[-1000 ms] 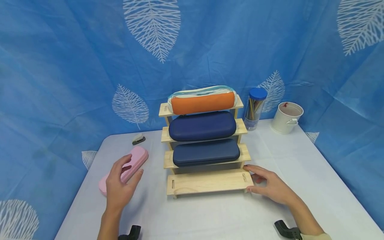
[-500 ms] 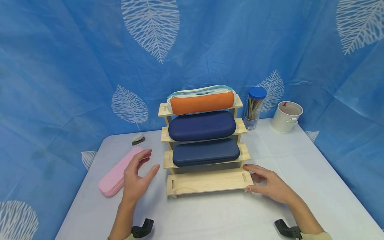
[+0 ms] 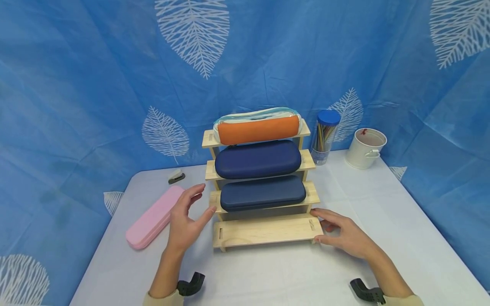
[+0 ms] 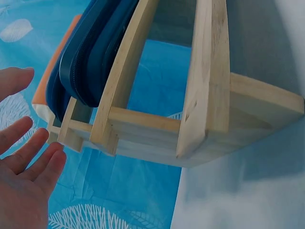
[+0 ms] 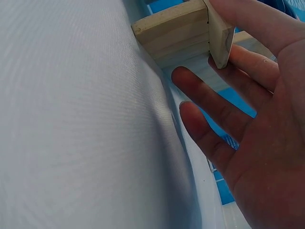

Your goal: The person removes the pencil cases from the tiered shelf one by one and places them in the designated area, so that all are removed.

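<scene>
A four-step wooden rack stands mid-table, its lowest shelf bare. Above that shelf lie a dark blue case, a navy case and, on top, an orange-and-white pouch. My left hand is beside the rack's left end, fingers spread and holding nothing; in the left wrist view its fingertips are close to the wood. With thumb at the front and a finger at the back, my right hand holds the right end of the lowest shelf; the other fingers extend loosely in the right wrist view.
A pink case lies left of my left hand, with a small stapler behind it. At the back right stand a blue-lidded jar of sticks and a white bucket. Blue cloth hangs around the table.
My left hand has moved right, from over the pink case to the rack's left side. The pink case stays where it lay. My right hand keeps its place.
</scene>
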Demonstrator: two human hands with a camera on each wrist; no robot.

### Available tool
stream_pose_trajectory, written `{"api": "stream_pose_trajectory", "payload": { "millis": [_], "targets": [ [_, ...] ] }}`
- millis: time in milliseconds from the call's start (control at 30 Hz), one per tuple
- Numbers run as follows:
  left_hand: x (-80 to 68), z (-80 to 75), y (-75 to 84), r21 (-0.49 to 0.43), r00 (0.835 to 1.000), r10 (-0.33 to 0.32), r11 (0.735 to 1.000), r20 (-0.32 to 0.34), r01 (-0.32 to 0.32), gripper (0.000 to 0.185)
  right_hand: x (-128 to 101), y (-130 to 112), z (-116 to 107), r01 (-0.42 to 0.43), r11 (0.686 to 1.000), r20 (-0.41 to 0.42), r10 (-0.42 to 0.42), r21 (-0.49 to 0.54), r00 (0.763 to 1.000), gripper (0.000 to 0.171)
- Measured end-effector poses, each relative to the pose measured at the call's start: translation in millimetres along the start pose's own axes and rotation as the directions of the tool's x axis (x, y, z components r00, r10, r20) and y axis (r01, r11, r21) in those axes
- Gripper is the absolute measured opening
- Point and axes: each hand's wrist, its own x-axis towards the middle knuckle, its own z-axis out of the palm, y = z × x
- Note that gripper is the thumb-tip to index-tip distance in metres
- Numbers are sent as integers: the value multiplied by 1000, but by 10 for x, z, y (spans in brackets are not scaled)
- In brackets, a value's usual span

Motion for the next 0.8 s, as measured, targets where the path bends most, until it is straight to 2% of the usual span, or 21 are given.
{"api": "stream_pose_trajectory", "payload": {
  "millis": [267,400,633,800],
  "targets": [
    [33,91,6,-4,997,-21,1000,72,21,60,0,32,5,26,1000,-3,-26,-6,1000,68],
    [33,126,-44,-14,996,-21,1000,86,23,62,11,51,-1,31,999,-5,-32,-12,999,68],
    [-33,238,-387,-10,995,-18,1000,94,19,67,-4,51,6,7,999,-14,-8,-33,1000,67],
    [-54,258,-447,-17,994,-24,1000,104,26,69,-11,45,31,13,1000,-12,-14,-22,1000,66]
  ]
}}
